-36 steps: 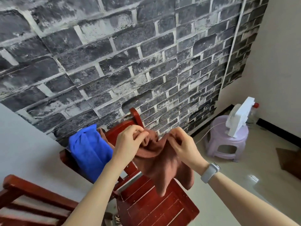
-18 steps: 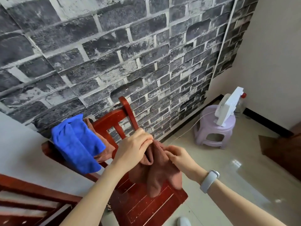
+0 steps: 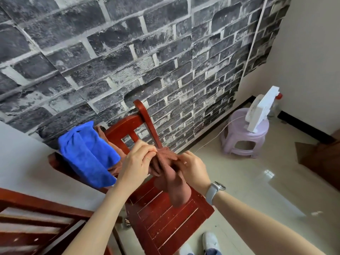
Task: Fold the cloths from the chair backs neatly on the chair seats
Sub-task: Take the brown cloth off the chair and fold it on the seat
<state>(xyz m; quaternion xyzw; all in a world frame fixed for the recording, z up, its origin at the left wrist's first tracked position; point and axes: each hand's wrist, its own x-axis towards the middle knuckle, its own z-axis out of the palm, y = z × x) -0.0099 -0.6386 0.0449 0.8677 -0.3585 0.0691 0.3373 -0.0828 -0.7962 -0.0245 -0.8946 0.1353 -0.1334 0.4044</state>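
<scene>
We see the left hand (image 3: pixel 137 162) and the right hand (image 3: pixel 193 167) close together above the chair (image 3: pixel 165 214) seat, the fingers (image 3: pixel 147 150) of each curled tight on the top edge of a brown cloth (image 3: pixel 173 181) bunched between them. Below the fingers the cloth hangs down, its lower end over the seat slats. To the left of the fingers a blue cloth (image 3: pixel 86 153) drapes over the chair back.

Both forearms were bare, the right wrist wore a watch (image 3: pixel 215 190) with a pale grey band, and white shoes (image 3: pixel 209 240) showed below.
</scene>
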